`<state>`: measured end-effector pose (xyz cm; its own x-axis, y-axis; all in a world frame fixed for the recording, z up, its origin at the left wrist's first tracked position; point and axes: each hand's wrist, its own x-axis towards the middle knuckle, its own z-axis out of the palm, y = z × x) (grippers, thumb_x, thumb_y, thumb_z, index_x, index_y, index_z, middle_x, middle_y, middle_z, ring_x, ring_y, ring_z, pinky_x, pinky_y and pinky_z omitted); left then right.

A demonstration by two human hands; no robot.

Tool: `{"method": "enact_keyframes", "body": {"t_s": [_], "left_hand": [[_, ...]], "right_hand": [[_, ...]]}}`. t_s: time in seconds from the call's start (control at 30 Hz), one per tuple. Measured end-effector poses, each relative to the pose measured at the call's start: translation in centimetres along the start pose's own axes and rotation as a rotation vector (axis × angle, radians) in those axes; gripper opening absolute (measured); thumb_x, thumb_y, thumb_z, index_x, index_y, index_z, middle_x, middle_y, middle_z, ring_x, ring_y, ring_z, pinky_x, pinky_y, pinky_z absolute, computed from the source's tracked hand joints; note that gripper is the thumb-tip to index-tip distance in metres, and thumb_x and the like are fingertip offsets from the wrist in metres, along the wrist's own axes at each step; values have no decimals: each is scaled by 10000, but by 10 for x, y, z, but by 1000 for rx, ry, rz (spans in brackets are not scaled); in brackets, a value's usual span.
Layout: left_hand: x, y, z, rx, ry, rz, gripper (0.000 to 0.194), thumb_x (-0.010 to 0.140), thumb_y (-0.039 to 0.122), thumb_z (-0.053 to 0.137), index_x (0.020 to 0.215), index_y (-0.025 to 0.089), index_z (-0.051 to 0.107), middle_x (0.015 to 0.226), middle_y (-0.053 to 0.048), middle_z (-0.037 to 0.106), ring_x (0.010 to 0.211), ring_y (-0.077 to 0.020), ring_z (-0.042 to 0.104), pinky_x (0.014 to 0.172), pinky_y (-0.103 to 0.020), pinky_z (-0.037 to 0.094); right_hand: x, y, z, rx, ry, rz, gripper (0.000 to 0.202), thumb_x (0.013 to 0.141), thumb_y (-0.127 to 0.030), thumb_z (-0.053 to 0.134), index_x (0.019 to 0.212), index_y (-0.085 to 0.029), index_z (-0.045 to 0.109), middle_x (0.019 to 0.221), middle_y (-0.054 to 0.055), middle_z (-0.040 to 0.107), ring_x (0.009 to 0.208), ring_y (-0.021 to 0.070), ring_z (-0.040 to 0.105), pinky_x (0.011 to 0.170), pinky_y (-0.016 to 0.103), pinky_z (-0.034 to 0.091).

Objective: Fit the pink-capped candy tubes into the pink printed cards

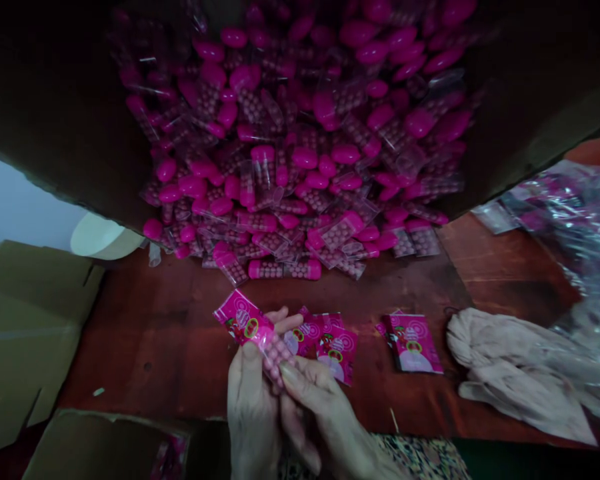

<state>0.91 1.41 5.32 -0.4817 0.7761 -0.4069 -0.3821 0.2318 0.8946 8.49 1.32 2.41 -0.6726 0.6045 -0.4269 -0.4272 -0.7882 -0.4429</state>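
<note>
Both hands grip a small clear container of pink balls [276, 359] above the near edge of the table. Over its far end sits a printed pink sleeve [240, 319] with green and yellow marks. My left hand [253, 400] is closed on it, its thumb pressed where sleeve meets container. My right hand [323, 400] pinches the lower end between thumb and fingers. Just beyond the right hand, several flat pink sleeves [337, 353] lie loosely overlapped. Farther right rests a small stack of the same sleeves [416, 343].
A big heap of pink-capped containers [300, 160] spills from a dark box onto the red-brown table [145, 333]. Clear plastic bags [580, 233] and a pale cloth [510, 353] lie at right. Cardboard boxes [30, 333] and a white bowl [103, 237] are at left.
</note>
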Motion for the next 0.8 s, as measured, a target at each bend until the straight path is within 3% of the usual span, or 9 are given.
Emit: {"method": "enact_keyframes", "body": {"t_s": [0.13, 0.27, 0.33, 0.43, 0.53, 0.63, 0.8], "left_hand": [[-8, 2, 5, 140, 30, -79, 434, 849, 463, 415, 1003, 151, 675, 1147, -92, 652, 1124, -222, 541, 972, -292, 394], [-4, -1, 3, 48, -24, -90, 426, 845, 452, 432, 1003, 140, 676, 1156, -104, 646, 1160, -234, 513, 1021, -330, 345], [2, -2, -1, -46, -71, -93, 387, 840, 427, 458, 987, 144, 678, 1156, -115, 645, 1182, -237, 494, 1035, -354, 328], [7, -1, -8, -164, -114, -52, 427, 799, 496, 502, 1052, 182, 640, 1156, -118, 644, 1151, -254, 523, 1031, -410, 329], [7, 0, -9, -125, -144, 7, 518, 765, 581, 492, 1038, 164, 632, 1111, -144, 659, 1136, -286, 531, 1031, -452, 319], [4, 0, -6, -26, -91, -26, 465, 809, 525, 461, 997, 139, 637, 1055, -157, 675, 1153, -282, 514, 1018, -439, 335], [-1, 0, -1, 105, 13, -54, 375, 808, 458, 478, 903, 154, 676, 1043, -123, 686, 1148, -269, 517, 977, -380, 387]], "right_hand": [[-3, 7, 4, -126, 75, -42, 455, 815, -583, 490, 679, -149, 499, 337, -76, 458, 232, 24, 290, 250, 142, 188], [-5, 2, 2, -220, 149, -140, 413, 834, -550, 489, 747, -147, 510, 346, -87, 459, 244, 21, 311, 265, 124, 207], [-4, -3, 0, -209, 117, -132, 405, 835, -528, 502, 711, -142, 511, 348, -76, 473, 236, 14, 300, 254, 114, 204], [-3, -9, -2, -24, -17, -6, 386, 803, -512, 549, 676, -150, 506, 313, -79, 460, 193, 17, 256, 211, 113, 198], [-1, -10, -3, 199, -149, 128, 349, 774, -488, 586, 694, -155, 520, 299, -94, 442, 166, 26, 238, 190, 123, 240], [0, -5, -2, 241, -124, 148, 351, 778, -475, 589, 680, -146, 520, 299, -84, 446, 169, 30, 245, 191, 129, 245], [-1, 0, 3, 60, 2, 65, 419, 797, -539, 545, 661, -146, 498, 300, -71, 446, 195, 21, 256, 228, 131, 168]]}}
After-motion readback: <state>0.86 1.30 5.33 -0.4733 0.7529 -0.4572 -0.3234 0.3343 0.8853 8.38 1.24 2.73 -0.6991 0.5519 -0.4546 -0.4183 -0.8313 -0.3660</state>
